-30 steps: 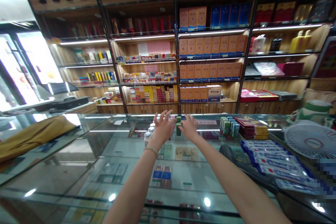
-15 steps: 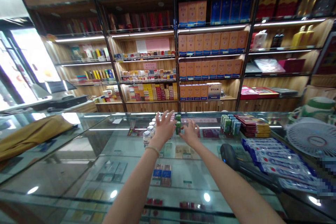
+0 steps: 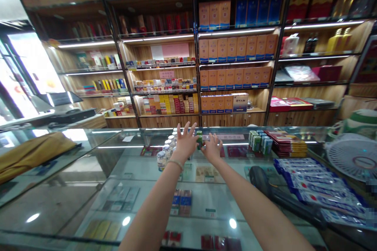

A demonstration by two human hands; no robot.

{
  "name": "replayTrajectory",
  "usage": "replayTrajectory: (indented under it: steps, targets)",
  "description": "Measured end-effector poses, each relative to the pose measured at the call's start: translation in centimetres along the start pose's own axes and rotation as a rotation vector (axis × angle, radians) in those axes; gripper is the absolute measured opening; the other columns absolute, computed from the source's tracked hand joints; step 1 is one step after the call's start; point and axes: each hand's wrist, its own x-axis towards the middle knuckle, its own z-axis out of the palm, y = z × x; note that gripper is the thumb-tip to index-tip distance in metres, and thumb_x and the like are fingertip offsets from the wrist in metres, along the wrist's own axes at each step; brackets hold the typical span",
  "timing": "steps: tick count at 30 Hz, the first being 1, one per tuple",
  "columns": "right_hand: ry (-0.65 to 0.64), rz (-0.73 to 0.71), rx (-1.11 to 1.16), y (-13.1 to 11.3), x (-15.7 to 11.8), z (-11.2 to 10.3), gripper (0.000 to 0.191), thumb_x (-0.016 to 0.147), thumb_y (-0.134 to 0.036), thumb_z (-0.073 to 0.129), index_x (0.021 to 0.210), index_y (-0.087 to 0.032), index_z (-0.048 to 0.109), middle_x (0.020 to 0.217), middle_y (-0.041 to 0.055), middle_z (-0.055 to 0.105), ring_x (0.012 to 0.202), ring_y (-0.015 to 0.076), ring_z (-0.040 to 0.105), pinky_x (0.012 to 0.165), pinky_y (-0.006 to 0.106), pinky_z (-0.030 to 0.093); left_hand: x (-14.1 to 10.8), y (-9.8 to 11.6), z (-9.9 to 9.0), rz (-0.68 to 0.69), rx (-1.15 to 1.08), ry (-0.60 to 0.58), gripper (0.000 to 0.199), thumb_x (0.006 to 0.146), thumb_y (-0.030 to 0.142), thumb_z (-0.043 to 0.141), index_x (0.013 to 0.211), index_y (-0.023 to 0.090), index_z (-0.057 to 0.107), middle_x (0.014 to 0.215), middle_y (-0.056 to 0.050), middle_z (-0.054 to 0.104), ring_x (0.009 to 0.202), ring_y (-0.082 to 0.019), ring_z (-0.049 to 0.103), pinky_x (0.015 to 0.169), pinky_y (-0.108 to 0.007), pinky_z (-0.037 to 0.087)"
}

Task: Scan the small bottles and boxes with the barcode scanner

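A short row of small green packs (image 3: 199, 141) stands on the glass counter between my two hands. Just left of it is my left hand (image 3: 186, 141), fingers spread and raised, its thumb close to the packs. My right hand (image 3: 212, 148) is on the other side, fingers apart and slightly bent, thumb beside the nearest pack. Whether either thumb touches them I cannot tell. A row of small clear jars with white lids (image 3: 161, 160) runs back along the left of my left hand, which hides part of it.
To the right stand green and blue packs (image 3: 259, 143), a stack of red and yellow packets (image 3: 284, 144), blue-white packets (image 3: 318, 184), a black handheld scanner (image 3: 282, 198) and a white fan (image 3: 350, 155). A mustard cloth (image 3: 32, 155) lies left. Shelves of boxes (image 3: 235, 78) rise behind.
The view has shifted slightly, so the jars sit a little lower and further left in the picture. Both hands keep nearly the same pose around the green packs.
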Motion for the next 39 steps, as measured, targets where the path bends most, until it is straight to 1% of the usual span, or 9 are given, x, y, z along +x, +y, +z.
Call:
replayTrajectory:
  steps: [9,14,17,20,22,25,28,33,39]
  targets:
    - [0.03,-0.011,-0.016,0.3,1.2,1.3,0.019,0.085,-0.028,0.064,0.099,-0.022,0.074,0.158,0.0139,0.037,0.147,0.0348,0.023,0.113,0.062,0.021,0.8,-0.4,1.0,-0.022,0.059,-0.034,0.021,0.072,0.025,0.081,0.091,0.031,0.077,0.151,-0.004,0.051,0.143,-0.038,0.036,0.119,-0.071,0.008]
    - [0.011,0.005,-0.027,0.0,1.1,0.9,0.02,0.087,-0.029,0.063,0.101,-0.021,0.074,0.159,0.0139,0.037,0.149,0.034,0.022,0.114,0.06,0.02,1.0,-0.3,1.2,-0.034,0.066,-0.041,0.019,0.073,0.026,0.08,0.091,0.031,0.078,0.151,-0.004,0.051,0.142,-0.038,0.036,0.119,-0.071,0.009]
    - [-0.047,0.02,-0.052,-0.2,1.0,0.2,0.028,0.088,-0.032,0.062,0.111,-0.02,0.071,0.16,0.0151,0.034,0.15,0.0334,0.02,0.116,0.059,0.018,1.1,-0.2,0.8,-0.062,0.068,-0.094,0.021,0.076,0.029,0.077,0.097,0.031,0.077,0.154,-0.005,0.048,0.144,-0.038,0.035,0.12,-0.071,0.007]
    - [-0.082,0.036,-0.071,-0.4,0.8,-0.8,0.046,0.087,-0.035,0.062,0.129,-0.015,0.062,0.162,0.0199,0.028,0.151,0.0353,0.018,0.116,0.06,0.017,1.2,0.0,0.2,-0.083,0.08,-0.138,0.03,0.082,0.034,0.071,0.112,0.032,0.074,0.157,-0.005,0.043,0.147,-0.036,0.031,0.12,-0.07,0.003]
    - [-0.108,0.034,-0.092,-0.4,0.6,-1.6,0.059,0.089,-0.038,0.06,0.14,-0.011,0.052,0.164,0.0219,0.021,0.152,0.0371,0.011,0.117,0.061,0.016,1.3,0.1,-0.4,-0.091,0.091,-0.152,0.038,0.084,0.036,0.069,0.122,0.033,0.069,0.16,-0.005,0.039,0.149,-0.035,0.027,0.12,-0.07,0.001]
    - [-0.166,0.01,-0.135,-0.3,0.4,-3.2,0.073,0.092,-0.043,0.056,0.154,-0.013,0.033,0.167,0.0194,0.006,0.154,0.0383,-0.002,0.118,0.063,0.008,1.3,0.6,-1.4,-0.104,0.098,-0.161,0.049,0.086,0.038,0.067,0.134,0.033,0.061,0.162,-0.006,0.034,0.151,-0.035,0.023,0.12,-0.07,0.0]
    - [-0.209,-0.005,-0.157,0.0,0.1,-4.8,0.08,0.093,-0.048,0.052,0.16,-0.018,0.018,0.168,0.0155,-0.003,0.154,0.0378,-0.009,0.117,0.065,-0.001,1.2,1.2,-2.3,-0.118,0.092,-0.15,0.055,0.087,0.04,0.065,0.141,0.033,0.055,0.163,-0.007,0.032,0.152,-0.036,0.021,0.119,-0.069,-0.003]
    - [-0.189,-0.027,-0.176,0.5,-0.7,-7.2,0.08,0.094,-0.052,0.049,0.16,-0.02,0.017,0.168,0.015,-0.005,0.154,0.0375,-0.01,0.116,0.067,-0.007,1.0,2.3,-3.8,-0.125,0.082,-0.133,0.055,0.089,0.042,0.063,0.142,0.033,0.054,0.163,-0.008,0.033,0.152,-0.036,0.02,0.119,-0.069,-0.003]
    - [-0.163,-0.071,-0.19,1.6,-2.0,-10.7,0.076,0.094,-0.052,0.047,0.158,-0.019,0.023,0.168,0.0164,-0.003,0.154,0.0365,-0.006,0.116,0.067,-0.003,0.7,4.4,-5.3,-0.129,0.078,-0.046,0.049,0.091,0.04,0.061,0.139,0.032,0.057,0.16,-0.01,0.037,0.15,-0.034,0.026,0.12,-0.068,0.001]
